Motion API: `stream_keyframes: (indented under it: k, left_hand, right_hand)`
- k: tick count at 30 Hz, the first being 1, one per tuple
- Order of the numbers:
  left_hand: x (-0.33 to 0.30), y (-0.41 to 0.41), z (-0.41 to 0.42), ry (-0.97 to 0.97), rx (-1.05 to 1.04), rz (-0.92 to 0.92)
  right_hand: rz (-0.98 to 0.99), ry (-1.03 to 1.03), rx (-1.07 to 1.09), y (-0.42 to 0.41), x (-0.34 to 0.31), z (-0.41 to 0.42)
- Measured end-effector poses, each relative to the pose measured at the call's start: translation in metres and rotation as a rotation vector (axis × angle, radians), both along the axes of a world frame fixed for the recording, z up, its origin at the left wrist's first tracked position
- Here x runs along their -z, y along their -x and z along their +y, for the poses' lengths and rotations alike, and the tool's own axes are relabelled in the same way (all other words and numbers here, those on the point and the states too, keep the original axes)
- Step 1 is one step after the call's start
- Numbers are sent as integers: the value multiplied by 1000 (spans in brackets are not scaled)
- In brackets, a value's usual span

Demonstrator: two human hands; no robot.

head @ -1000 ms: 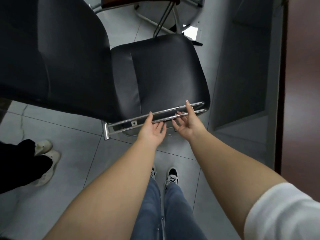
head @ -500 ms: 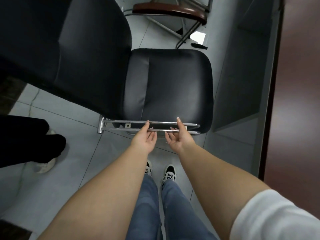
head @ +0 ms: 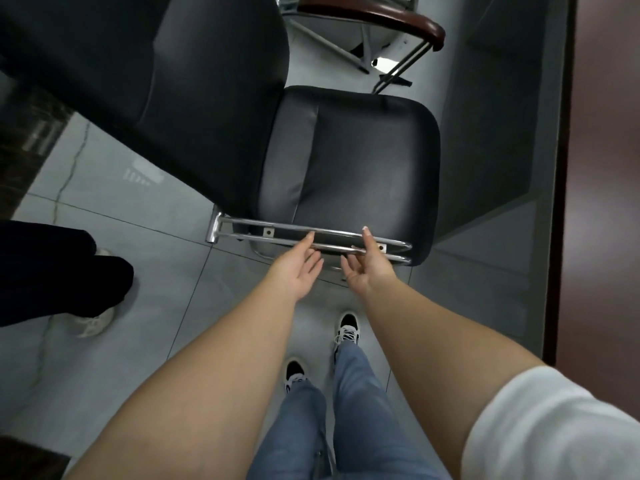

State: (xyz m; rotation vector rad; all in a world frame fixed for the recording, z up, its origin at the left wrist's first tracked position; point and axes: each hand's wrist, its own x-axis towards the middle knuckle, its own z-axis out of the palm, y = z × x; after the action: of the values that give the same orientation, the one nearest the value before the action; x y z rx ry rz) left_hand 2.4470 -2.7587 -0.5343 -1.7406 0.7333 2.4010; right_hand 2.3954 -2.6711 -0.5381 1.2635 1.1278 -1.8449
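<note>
The black leather office chair sits on the grey tiled floor (head: 156, 271) right in front of the person, its seat (head: 367, 161) toward the right and the tall backrest (head: 207, 81) leaning off to the left. The part being worked on is the chrome double rail (head: 242, 220) that runs along the near edge of the seat. Both bare hands are turned palm up and side by side at the middle of that rail. The left grip (head: 294, 268) has its thumb tip up against the upper bar and its fingers stretched out just under the lower one. The right grip (head: 367, 268) mirrors it a little further along, close to a small screw bracket (head: 381, 247). Both grips are released: the fingers lie straight and nothing is clasped. My guess is that the palms face up so the person can hook the bars from below and lift or shift the chair. Keeping the hands close together near the middle would stop it tipping. The person's black and white sneakers (head: 348, 329) are planted well back from the frame, which leaves room to pull. A bystander's black trouser leg (head: 52, 271) and pale shoe (head: 91, 323) stand clear at the left. Beyond the seat is another chair with a curved wooden armrest (head: 381, 15).
</note>
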Motion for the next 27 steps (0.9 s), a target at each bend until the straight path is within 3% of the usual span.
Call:
stream_keyframes:
  k: [6, 11, 17, 27]
  left_hand:
    - [-22, -26, -13, 197, 351, -7]
    - [-85, -33, -25, 420, 514, 80]
    - [-165, -51, -28, 608, 515, 225]
    - [-237, -99, -4, 781, 383, 333]
  right_hand:
    - [77, -60, -95, -29, -29, -11]
    - [275, -114, -313, -43, -85, -16]
    - [546, -116, -434, -55, -149, -12]
    - [750, -35, -539, -86, -225, 9]
